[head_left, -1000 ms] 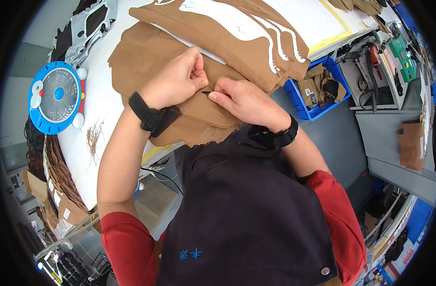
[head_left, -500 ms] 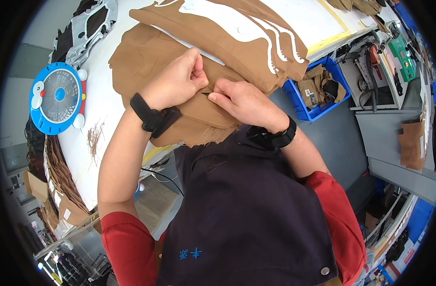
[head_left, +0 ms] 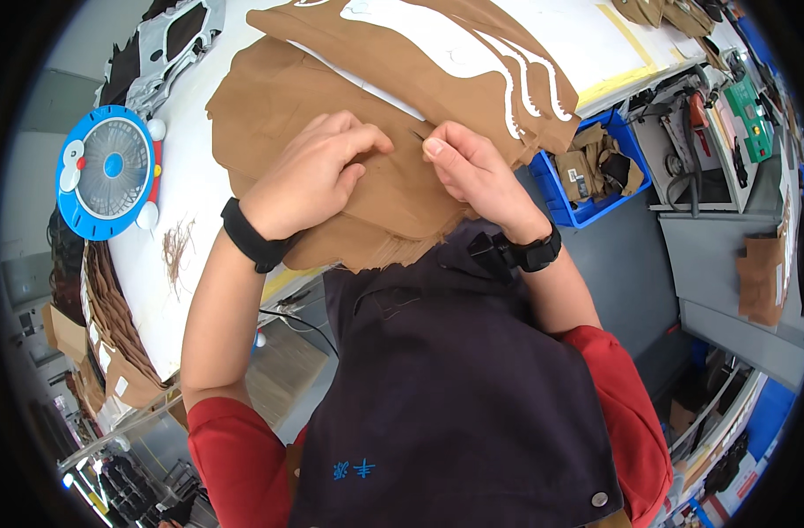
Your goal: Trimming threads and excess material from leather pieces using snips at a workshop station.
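Note:
Brown fabric pieces (head_left: 270, 97) lie in layers on the white table, with frayed threads along the near edge. My left hand (head_left: 318, 172) rests over the fabric, its thumb and forefinger apart and nothing visible between them. To its right, my right hand (head_left: 477, 172) pinches a thin, dark, pointed tool (head_left: 420, 135) between thumb and forefinger. Only the tip of that tool sticks out toward the left, so its kind is hidden. Beyond the hands, long white shapes (head_left: 446, 48) with wavy edges show across the upper brown layer.
A blue round fan (head_left: 112, 165) stands at the left of the white table (head_left: 156, 308), near loose brown threads (head_left: 177, 251). Stacked brown pieces (head_left: 125, 326) hang at its left edge. On the right, a blue bin (head_left: 587, 214) holds brown fabric items, beside a grey cabinet (head_left: 719, 255).
My hands, close together over the fabric before, have moved apart. The left fingers have loosened from a closed pinch, and the right hand has lifted and turned, showing the dark tip.

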`<move>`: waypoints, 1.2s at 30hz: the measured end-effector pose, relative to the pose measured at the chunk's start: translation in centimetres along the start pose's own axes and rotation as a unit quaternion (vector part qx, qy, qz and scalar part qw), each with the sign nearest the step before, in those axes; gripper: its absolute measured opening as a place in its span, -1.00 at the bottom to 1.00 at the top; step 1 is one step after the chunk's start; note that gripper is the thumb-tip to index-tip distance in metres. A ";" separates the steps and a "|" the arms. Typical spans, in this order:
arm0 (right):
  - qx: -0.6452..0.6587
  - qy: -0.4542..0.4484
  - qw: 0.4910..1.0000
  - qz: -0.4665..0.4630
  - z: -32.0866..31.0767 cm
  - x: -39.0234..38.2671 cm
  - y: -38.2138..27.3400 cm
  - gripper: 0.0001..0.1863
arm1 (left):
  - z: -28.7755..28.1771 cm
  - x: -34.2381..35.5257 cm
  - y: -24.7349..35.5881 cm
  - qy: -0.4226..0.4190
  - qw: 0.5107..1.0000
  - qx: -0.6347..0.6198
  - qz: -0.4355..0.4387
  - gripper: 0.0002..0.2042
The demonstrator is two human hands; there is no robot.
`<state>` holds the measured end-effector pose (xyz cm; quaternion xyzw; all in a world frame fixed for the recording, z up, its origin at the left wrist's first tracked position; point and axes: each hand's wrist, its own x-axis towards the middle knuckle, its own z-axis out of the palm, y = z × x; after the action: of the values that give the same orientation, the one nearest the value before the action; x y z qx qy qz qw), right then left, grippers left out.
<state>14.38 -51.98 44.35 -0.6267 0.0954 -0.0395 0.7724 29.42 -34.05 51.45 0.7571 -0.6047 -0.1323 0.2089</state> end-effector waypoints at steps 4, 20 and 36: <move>-0.018 0.003 1.000 -0.006 0.3 0.0 0.3 -0.74 | 0.2 0.5 -0.3 -0.010 1.000 0.010 0.005 -0.79; -0.113 -0.048 0.992 -0.012 0.5 0.7 -0.9 -0.73 | -0.8 -2.0 0.1 0.033 0.994 -0.058 -0.082 -0.96; -0.301 -0.271 0.914 0.010 0.9 6.5 -3.8 -0.58 | -0.4 -2.2 -0.7 0.052 0.993 -0.048 -0.095 -0.97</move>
<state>21.14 -53.13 47.63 -0.8150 -0.1042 0.1697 0.5442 29.75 -31.75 51.39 0.8060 -0.5114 -0.1410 0.2625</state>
